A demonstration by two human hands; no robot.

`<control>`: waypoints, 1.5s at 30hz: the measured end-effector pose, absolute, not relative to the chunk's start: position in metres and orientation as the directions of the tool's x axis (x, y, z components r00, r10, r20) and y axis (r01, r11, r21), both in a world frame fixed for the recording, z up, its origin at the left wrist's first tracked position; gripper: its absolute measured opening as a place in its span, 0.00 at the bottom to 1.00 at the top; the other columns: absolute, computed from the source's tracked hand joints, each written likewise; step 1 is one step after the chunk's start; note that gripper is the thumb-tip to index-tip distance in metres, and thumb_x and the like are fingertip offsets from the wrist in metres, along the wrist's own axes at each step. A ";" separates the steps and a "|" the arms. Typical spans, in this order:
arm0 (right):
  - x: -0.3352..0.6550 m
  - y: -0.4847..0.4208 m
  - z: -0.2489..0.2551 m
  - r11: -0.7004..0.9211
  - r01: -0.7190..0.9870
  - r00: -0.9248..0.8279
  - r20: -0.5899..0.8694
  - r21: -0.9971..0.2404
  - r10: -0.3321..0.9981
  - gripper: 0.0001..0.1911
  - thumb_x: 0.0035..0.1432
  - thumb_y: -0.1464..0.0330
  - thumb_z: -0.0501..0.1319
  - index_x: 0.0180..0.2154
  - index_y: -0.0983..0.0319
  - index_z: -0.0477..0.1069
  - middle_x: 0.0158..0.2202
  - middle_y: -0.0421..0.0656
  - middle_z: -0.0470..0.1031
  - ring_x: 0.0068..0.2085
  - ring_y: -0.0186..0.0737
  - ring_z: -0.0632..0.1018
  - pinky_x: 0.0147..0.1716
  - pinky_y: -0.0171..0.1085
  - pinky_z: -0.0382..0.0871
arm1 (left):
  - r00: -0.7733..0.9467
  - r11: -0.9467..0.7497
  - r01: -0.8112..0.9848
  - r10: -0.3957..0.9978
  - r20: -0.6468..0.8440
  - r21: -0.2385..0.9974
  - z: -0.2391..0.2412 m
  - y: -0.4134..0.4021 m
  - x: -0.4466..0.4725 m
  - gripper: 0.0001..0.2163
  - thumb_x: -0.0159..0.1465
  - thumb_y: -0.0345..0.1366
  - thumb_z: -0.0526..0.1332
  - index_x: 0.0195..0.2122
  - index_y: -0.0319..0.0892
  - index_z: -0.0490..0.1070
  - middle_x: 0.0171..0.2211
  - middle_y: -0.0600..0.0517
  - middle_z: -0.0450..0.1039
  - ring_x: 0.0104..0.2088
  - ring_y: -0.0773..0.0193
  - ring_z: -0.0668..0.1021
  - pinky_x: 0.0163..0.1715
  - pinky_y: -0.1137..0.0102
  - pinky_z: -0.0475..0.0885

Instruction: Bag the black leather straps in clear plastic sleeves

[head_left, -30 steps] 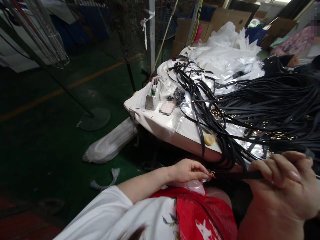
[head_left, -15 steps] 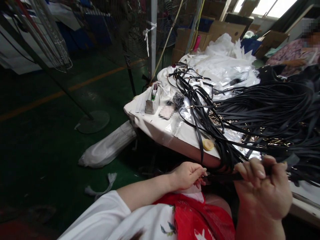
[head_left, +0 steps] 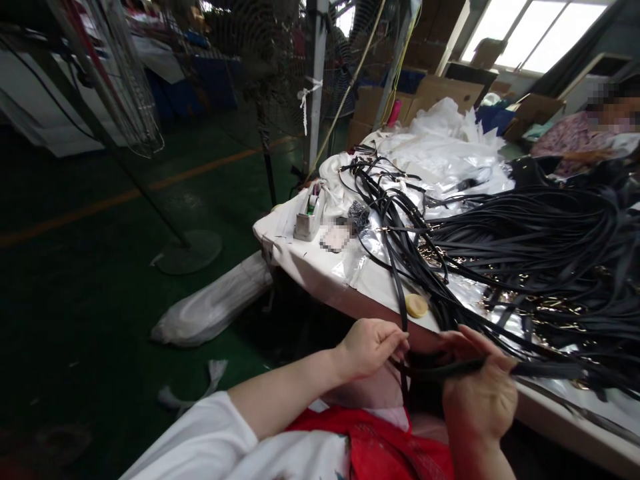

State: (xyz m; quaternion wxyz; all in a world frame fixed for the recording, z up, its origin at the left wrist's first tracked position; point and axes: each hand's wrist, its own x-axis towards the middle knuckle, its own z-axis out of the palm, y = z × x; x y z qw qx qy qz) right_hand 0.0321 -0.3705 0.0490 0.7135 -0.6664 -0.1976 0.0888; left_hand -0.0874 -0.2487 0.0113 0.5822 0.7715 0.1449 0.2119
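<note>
My left hand (head_left: pixel 373 347) is closed, pinching the end of a black strap (head_left: pixel 433 371) above my lap, just in front of the table edge. The strap runs right, into my right hand (head_left: pixel 480 387), whose fingers curl loosely around it. Beyond that hand it continues over the table's edge. Part of its end is hidden behind my left fingers. A large heap of black straps (head_left: pixel 540 220) with gold-coloured metal clasps covers the right of the table, and several hang over the front edge beside my hands.
On the white-covered table (head_left: pixel 310 267) are a tape dispenser (head_left: pixel 310 213), a yellow tape roll (head_left: pixel 416 306) and clear plastic bags (head_left: pixel 450 147). A wrapped white bundle (head_left: pixel 215 300) and a round stand base (head_left: pixel 187 252) lie left. A person (head_left: pixel 580 143) sits at the far right.
My right hand has moved left and slightly down along the strap, closer to my left hand. My left hand stays nearly in place. The camera view has tilted up slightly.
</note>
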 end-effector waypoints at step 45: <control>0.022 -0.326 0.018 -0.112 -0.398 0.446 -0.299 -0.911 0.844 0.21 0.55 0.49 0.65 0.42 0.57 0.81 0.43 0.46 0.81 0.50 0.51 0.77 0.55 0.48 0.68 | 0.682 -0.379 0.146 0.708 0.185 0.914 0.015 -0.256 -0.089 0.14 0.70 0.37 0.51 0.29 0.42 0.70 0.28 0.51 0.75 0.29 0.65 0.75 0.32 0.73 0.66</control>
